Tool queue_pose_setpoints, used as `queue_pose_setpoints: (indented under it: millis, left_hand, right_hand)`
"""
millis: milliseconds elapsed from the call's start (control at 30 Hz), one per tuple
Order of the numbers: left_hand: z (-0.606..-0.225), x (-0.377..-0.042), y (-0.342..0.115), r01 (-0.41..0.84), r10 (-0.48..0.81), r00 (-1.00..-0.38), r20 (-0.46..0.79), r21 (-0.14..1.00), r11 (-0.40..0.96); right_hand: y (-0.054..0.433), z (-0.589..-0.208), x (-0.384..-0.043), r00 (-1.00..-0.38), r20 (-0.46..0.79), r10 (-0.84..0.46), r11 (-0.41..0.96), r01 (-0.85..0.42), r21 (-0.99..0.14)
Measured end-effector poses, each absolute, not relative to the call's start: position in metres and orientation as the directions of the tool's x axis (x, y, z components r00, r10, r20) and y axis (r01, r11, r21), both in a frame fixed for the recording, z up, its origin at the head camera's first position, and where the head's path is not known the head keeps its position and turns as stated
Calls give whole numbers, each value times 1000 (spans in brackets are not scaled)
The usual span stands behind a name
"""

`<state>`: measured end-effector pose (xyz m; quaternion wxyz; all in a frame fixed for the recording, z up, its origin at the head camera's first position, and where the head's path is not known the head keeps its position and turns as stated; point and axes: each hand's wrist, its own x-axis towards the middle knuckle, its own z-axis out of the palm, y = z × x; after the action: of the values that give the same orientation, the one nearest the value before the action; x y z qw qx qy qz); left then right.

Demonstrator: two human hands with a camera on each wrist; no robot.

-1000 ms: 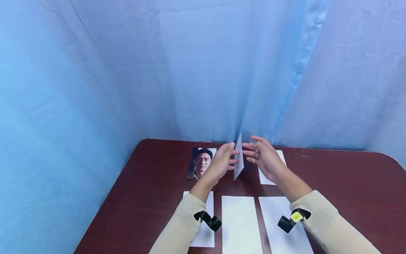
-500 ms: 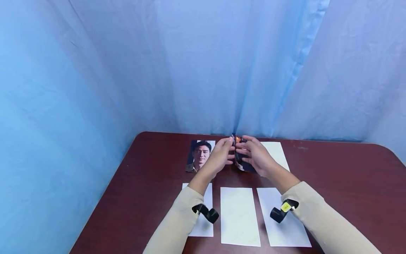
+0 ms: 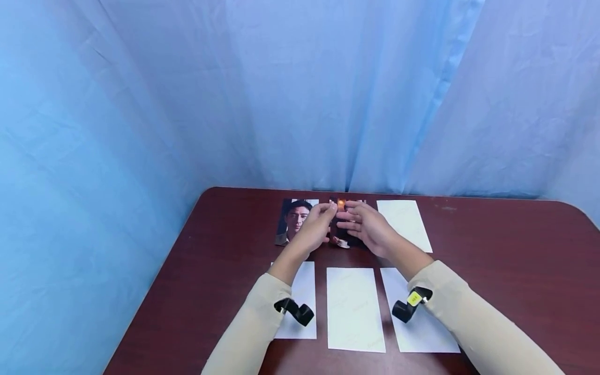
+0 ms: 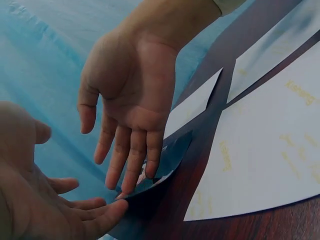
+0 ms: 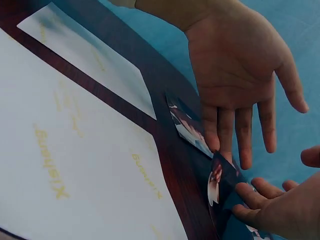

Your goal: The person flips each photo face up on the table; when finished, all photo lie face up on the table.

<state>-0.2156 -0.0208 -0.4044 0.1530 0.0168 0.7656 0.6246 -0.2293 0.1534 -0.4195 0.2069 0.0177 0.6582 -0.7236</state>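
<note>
In the head view, a dark photo card with a warm light and a white cup lies face up at the back of the table, partly hidden by the hands. My left hand is at its left edge, with fingertips right at the card and overlapping a portrait photo beside it. My right hand spreads loosely over the card's right half. The right wrist view has the left hand with straight fingers and thumb apart. From the left wrist, the right hand's extended fingers overlap the slightly bowed card.
A white sheet lies at the back right. Three more form the front row: left, middle and right, partly under the forearms. The dark red table ends at a blue curtain.
The card stood on edge between the hands with its white back showing; it has tipped down to the right, picture side up. Both hands moved slightly left with it.
</note>
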Motion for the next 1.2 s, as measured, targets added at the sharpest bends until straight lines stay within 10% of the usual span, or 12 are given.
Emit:
queue_pose_setpoints:
  millis: [667,1200]
  left_hand:
    - [-391,-201,-33,-75,274,-933,-234,871,485]
    - [-399,-214,8,-194,323,-918,-230,971,141]
  right_hand:
    - [182,-411,-223,-863,-321,-391,-187,415,-890]
    - [281,-393,-217,-861,-410,-302,-21,436,-900]
